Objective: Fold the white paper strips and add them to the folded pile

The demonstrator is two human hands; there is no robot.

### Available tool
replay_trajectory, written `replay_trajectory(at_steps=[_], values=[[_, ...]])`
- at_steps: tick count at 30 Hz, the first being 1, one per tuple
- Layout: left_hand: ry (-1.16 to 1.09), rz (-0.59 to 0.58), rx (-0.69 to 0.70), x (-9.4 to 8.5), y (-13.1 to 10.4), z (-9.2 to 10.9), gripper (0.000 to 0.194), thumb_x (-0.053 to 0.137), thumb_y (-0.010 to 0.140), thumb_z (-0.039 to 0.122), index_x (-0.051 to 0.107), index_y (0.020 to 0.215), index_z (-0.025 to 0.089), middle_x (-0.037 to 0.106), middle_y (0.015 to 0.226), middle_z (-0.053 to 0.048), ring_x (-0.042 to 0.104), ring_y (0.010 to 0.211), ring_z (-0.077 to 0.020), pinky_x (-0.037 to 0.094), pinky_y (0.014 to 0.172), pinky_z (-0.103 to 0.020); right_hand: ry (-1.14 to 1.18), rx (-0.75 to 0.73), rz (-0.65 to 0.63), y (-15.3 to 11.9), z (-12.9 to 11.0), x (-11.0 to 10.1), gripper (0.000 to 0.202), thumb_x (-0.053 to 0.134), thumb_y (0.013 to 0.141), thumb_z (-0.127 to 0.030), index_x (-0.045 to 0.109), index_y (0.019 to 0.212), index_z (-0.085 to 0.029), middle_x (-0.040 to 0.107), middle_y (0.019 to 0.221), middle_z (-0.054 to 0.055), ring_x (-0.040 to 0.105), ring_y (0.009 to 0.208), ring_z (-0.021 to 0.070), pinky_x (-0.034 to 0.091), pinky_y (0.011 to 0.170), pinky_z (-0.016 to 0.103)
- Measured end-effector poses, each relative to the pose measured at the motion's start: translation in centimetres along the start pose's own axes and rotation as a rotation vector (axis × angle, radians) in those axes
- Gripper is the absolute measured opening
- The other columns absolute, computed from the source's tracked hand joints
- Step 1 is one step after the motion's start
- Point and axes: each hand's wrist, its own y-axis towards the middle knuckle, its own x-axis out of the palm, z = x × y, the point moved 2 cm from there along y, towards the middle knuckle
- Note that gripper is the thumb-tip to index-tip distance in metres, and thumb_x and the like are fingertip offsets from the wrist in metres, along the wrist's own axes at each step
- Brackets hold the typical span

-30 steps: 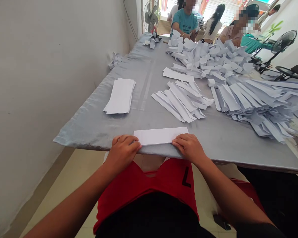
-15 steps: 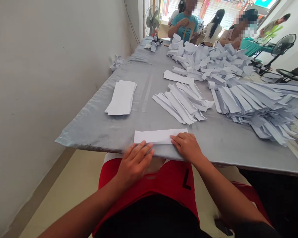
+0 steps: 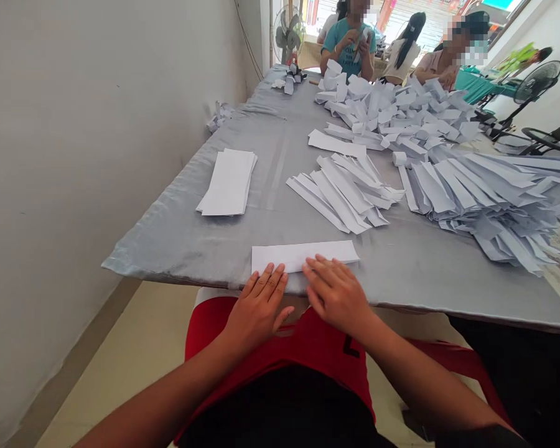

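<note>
A folded strip of white paper lies crosswise at the table's near edge. On its lower left part rest the fingers of my left hand, stretched out flat with the thumb apart. My right hand is slightly blurred; its fingers are extended over the strip's lower edge, right of the middle. Beyond the strip, a loose pile of folded paper strips lies fanned out. To the left is a neat stack of flat white paper sheets.
The table has a grey cloth cover and stands near the wall on the left. A large heap of folded papers covers its far right, with more stacked strips nearer. Several people sit or stand beyond, and a fan is behind.
My right hand has slid left along the strip from its right end, and its fingers have straightened. My left hand now lies flat on the strip's lower edge.
</note>
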Motion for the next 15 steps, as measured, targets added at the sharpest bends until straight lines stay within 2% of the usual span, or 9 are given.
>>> replay_trajectory(at_steps=[3, 7, 15], values=[[0.008, -0.020, -0.006, 0.1, 0.0, 0.0, 0.055, 0.044, 0.101, 0.042, 0.052, 0.144, 0.009, 0.050, 0.152, -0.016, 0.045, 0.143, -0.0314, 0.035, 0.117, -0.046, 0.038, -0.005, -0.087, -0.5, -1.3, 1.2, 0.042, 0.050, 0.100, -0.028, 0.061, 0.137, -0.012, 0.060, 0.143, 0.012, 0.053, 0.136, 0.0265, 0.041, 0.114, 0.043], [0.005, -0.009, -0.010, 0.1, 0.1, 0.1, 0.054, 0.045, 0.101, 0.041, 0.054, 0.142, 0.007, 0.051, 0.151, -0.017, 0.047, 0.142, -0.0320, 0.035, 0.116, -0.046, 0.027, 0.055, -0.151, -1.0, -1.0, 2.4, 0.050, 0.049, 0.101, -0.034, 0.056, 0.141, -0.006, 0.056, 0.146, 0.018, 0.051, 0.139, 0.0300, 0.044, 0.114, 0.046], [-0.018, 0.001, -0.031, -0.2, 0.2, 0.3, 0.053, 0.048, 0.100, 0.037, 0.051, 0.144, 0.008, 0.052, 0.150, -0.017, 0.047, 0.142, -0.0303, 0.036, 0.116, -0.044, -0.039, 0.090, -0.196, -2.3, 0.7, 1.8, 0.052, 0.042, 0.104, -0.038, 0.053, 0.144, -0.007, 0.053, 0.148, 0.017, 0.050, 0.139, 0.0289, 0.043, 0.114, 0.047]])
